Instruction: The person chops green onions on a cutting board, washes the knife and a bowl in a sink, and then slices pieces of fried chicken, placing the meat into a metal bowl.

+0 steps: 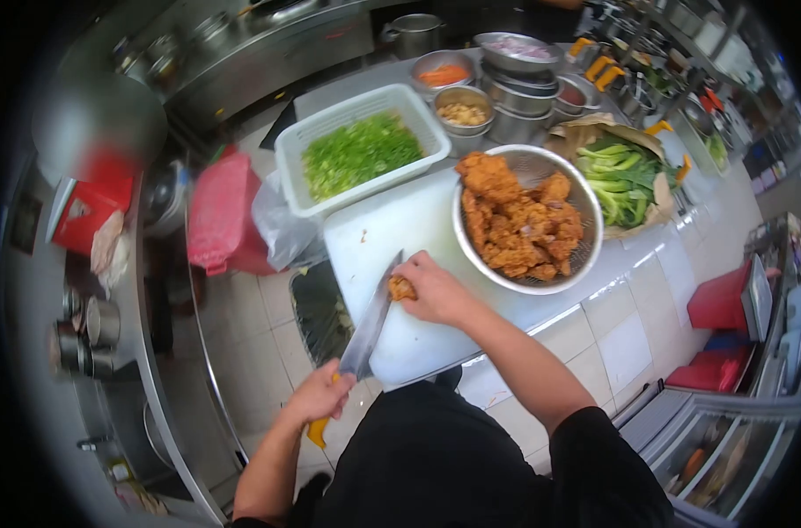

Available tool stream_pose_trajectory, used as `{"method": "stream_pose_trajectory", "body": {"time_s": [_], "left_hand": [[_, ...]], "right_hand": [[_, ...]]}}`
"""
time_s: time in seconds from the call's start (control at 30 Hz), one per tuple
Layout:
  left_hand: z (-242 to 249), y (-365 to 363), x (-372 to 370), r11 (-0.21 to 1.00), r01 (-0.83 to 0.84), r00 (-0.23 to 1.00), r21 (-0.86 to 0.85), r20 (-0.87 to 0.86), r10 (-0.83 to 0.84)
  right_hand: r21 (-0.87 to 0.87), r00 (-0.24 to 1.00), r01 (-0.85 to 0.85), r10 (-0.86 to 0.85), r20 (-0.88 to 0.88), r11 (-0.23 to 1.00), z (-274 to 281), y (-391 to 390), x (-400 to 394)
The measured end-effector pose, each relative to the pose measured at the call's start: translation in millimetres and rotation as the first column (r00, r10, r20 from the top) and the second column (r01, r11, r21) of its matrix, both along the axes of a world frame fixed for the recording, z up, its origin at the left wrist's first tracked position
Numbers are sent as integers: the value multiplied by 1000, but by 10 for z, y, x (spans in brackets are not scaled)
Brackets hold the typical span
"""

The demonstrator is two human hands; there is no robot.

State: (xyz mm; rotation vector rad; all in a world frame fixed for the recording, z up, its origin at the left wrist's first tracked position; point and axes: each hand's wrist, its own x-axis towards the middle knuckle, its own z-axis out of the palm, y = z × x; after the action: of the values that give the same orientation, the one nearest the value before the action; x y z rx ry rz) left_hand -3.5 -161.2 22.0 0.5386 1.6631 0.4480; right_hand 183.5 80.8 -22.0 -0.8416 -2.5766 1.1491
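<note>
My left hand is wrapped round the yellow handle of a large kitchen knife. Its broad blade slants up and to the right over the white cutting board. A small piece of fried chicken is held on the board by my right hand, fingers closed over it, with the blade right beside it. To the right stands a perforated metal colander heaped with browned fried chicken, partly over the board.
Behind the board sits a white plastic basket of chopped green onions. Metal bowls and stacked pots stand farther back. Leafy greens lie in brown paper at right. A red bin is left of the board.
</note>
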Motion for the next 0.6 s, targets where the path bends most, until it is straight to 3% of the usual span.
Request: {"method": "stream_pose_trajectory", "body": {"time_s": [0.1, 0.2, 0.33, 0.4, 0.47, 0.53, 0.6], "left_hand": [[40, -25, 201, 995, -51, 998, 89, 43, 47], [267, 3, 291, 995, -20, 998, 94, -59, 26], [664, 411, 432, 938, 260, 960, 229, -167, -225], [871, 793, 643, 891, 362, 927, 274, -205, -313], [936, 1140, 801, 861, 425, 897, 280, -255, -360], [902, 1382, 833, 869, 379, 919, 319, -238, -313], [881, 1404, 858, 882, 340, 931, 327, -250, -266]], "right_hand": [[-45, 987, 88, -93, -131, 995, -33, -93, -14], [-92, 974, 149, -162, -156, 985, 337, -175, 103], [99, 883, 314, -252, -395, 944, 760, 45, 558], [187, 878, 427, -357, -319, 885, 1020, 279, 868], [163, 808, 557, -487, -330, 814, 1163, 573, 1080], [90, 767, 633, -607, -207, 769, 1219, 985, 1198], [184, 834, 550, -545, -83, 815, 1254, 1370, 1303]]}}
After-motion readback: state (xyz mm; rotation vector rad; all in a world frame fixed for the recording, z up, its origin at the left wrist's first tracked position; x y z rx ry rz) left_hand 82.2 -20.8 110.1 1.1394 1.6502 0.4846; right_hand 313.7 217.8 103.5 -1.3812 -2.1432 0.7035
